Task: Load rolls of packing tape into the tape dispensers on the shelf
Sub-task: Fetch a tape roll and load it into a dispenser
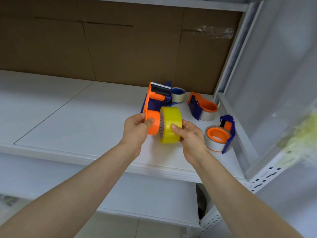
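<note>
My left hand [137, 129] grips the round orange hub of an orange and blue tape dispenser [155, 100], held above the white shelf [72, 124]. Its serrated blade end points away from me. My right hand [187, 134] holds a yellow roll of packing tape [171, 124] upright, thumb on its outer face. The roll's open core faces the hub and sits right beside it, touching or nearly so.
Two more orange and blue dispensers [203, 107] [221, 134] with clear tape on their hubs lie at the shelf's right end. A small pale roll [178, 95] stands behind the held dispenser. Brown cardboard [120, 45] backs the shelf; a metal upright [240, 69] bounds the right side.
</note>
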`<state>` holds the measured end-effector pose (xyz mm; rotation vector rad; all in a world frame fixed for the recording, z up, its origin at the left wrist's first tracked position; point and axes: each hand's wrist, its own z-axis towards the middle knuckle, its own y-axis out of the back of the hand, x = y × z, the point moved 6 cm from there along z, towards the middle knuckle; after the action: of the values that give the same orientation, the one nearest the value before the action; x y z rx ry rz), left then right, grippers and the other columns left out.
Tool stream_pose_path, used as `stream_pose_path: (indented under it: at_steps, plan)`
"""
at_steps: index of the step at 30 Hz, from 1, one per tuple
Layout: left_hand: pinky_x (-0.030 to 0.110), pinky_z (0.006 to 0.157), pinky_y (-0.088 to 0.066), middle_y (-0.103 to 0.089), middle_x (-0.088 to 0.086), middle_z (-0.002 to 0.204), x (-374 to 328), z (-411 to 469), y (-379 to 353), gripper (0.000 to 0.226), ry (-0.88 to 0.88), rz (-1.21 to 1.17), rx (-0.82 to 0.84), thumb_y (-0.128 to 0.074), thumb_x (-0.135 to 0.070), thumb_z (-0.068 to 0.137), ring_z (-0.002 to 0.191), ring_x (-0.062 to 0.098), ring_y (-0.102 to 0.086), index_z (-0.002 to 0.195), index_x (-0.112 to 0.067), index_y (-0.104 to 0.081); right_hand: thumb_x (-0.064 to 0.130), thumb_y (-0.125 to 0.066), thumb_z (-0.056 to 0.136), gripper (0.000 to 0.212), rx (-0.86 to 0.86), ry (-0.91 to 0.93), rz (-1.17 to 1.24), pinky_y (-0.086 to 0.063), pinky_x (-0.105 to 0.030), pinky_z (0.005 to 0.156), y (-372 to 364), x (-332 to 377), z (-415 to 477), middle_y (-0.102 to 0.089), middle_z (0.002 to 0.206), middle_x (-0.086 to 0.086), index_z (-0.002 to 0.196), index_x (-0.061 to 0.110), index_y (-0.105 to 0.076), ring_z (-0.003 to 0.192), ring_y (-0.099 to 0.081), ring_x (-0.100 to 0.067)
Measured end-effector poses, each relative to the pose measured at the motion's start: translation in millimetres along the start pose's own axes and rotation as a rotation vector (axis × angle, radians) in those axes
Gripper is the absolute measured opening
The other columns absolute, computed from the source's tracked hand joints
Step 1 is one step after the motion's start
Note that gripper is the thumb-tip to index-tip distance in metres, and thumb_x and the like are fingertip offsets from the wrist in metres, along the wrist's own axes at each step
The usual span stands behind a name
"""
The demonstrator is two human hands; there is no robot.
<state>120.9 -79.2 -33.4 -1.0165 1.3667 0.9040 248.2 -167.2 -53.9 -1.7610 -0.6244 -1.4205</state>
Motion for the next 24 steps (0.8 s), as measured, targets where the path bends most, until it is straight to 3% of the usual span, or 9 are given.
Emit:
stream_pose_path:
  at_steps: [3, 5, 7, 10, 14, 16, 19, 21, 24]
  plan:
    - [0.024, 0.076, -0.046, -0.066, 0.006, 0.095, 2.7, -1.8, -5.2, 0.015, 0.029, 0.004, 0.035, -0.055, -0.005, 0.090, 0.087, 0.019, -0.059, 0.099, -0.010, -0.065, 0.007, -0.063, 0.080, 0.022, 0.003, -0.036, 0.044, -0.048, -0.041, 0.092, 2.2, 1.9, -0.3, -0.067, 0.101, -0.008, 0.101, 0.013, -0.063, 0.095, -0.061, -0.024]
    - [0.021, 0.069, -0.045, -0.064, 0.003, 0.086, 0.7, -0.9, -1.4, 0.017, 0.015, 0.005, 0.007, -0.052, -0.004, 0.091, 0.080, 0.017, -0.057, 0.086, -0.016, -0.063, 0.016, -0.063, 0.071, 0.023, -0.069, -0.031, 0.030, -0.045, -0.041, 0.089, 10.9, 5.3, 0.6, -0.064, 0.100, -0.008, 0.095, 0.016, -0.063, 0.096, -0.057, -0.024]
    - [0.025, 0.072, -0.044, -0.062, 0.007, 0.092, -0.8, 4.0, 6.4, 0.016, -0.001, -0.001, -0.049, -0.050, -0.004, 0.092, 0.084, 0.020, -0.055, 0.088, -0.016, -0.060, 0.028, -0.061, 0.072, 0.026, -0.195, -0.047, -0.007, -0.043, -0.038, 0.083, 23.8, 10.7, 2.2, -0.060, 0.106, -0.010, 0.095, 0.016, -0.062, 0.100, -0.055, -0.024]
    - [0.034, 0.085, -0.044, -0.062, 0.010, 0.102, -1.6, 6.7, 11.4, 0.015, 0.021, -0.030, -0.053, -0.049, -0.004, 0.092, 0.092, 0.023, -0.056, 0.096, -0.015, -0.059, 0.046, -0.067, 0.065, 0.064, -0.235, -0.143, -0.073, -0.050, -0.039, 0.084, 34.5, 16.2, 8.0, -0.059, 0.120, -0.012, 0.120, 0.016, -0.056, 0.107, -0.059, -0.029]
    - [0.040, 0.084, -0.048, -0.066, 0.010, 0.095, 1.9, -6.4, -7.6, 0.019, 0.020, -0.096, 0.094, -0.044, -0.007, 0.095, 0.091, 0.025, -0.059, 0.100, -0.012, -0.061, 0.045, -0.072, 0.068, 0.067, -0.159, -0.208, -0.152, -0.051, -0.049, 0.090, 25.7, 28.3, 14.9, -0.062, 0.108, -0.012, 0.123, 0.015, -0.049, 0.095, -0.064, -0.031]
    - [0.043, 0.092, -0.050, -0.067, 0.010, 0.106, 4.1, -13.2, -15.4, 0.023, 0.036, -0.140, 0.145, -0.043, -0.021, 0.097, 0.102, 0.028, -0.062, 0.111, -0.014, -0.060, 0.044, -0.072, 0.070, 0.057, -0.144, -0.212, -0.177, -0.050, -0.047, 0.091, 20.0, 33.8, 16.2, -0.064, 0.103, -0.012, 0.114, 0.014, -0.054, 0.093, -0.064, -0.030]
    - [0.040, 0.091, -0.052, -0.067, 0.006, 0.116, -3.0, -20.8, -22.3, 0.045, -0.039, -0.204, 0.309, -0.052, -0.058, 0.084, 0.108, 0.022, -0.063, 0.115, -0.026, -0.060, 0.032, -0.067, 0.080, 0.021, -0.227, -0.111, -0.141, -0.049, -0.036, 0.074, 17.6, 46.6, 16.0, -0.060, 0.066, -0.004, 0.068, 0.016, -0.059, 0.064, -0.058, -0.020]
    - [0.029, 0.082, -0.055, -0.068, 0.002, 0.113, -7.5, -25.3, -21.8, 0.061, -0.080, -0.140, 0.368, -0.069, -0.054, 0.064, 0.102, 0.016, -0.066, 0.117, -0.024, -0.058, 0.025, -0.060, 0.086, 0.034, -0.315, -0.003, -0.079, -0.049, -0.027, 0.061, 19.7, 52.8, 16.0, -0.059, 0.047, 0.002, 0.053, 0.016, -0.057, 0.048, -0.055, -0.012]
    - [0.023, 0.073, -0.056, -0.071, -0.002, 0.103, -8.8, -31.4, -22.3, 0.063, -0.083, -0.085, 0.380, -0.087, -0.032, 0.054, 0.094, 0.014, -0.068, 0.111, -0.024, -0.060, 0.022, -0.048, 0.093, 0.042, -0.394, 0.144, 0.004, -0.047, -0.018, 0.050, 17.3, 56.8, 14.9, -0.061, 0.044, 0.002, 0.054, 0.011, -0.061, 0.043, -0.055, -0.007]
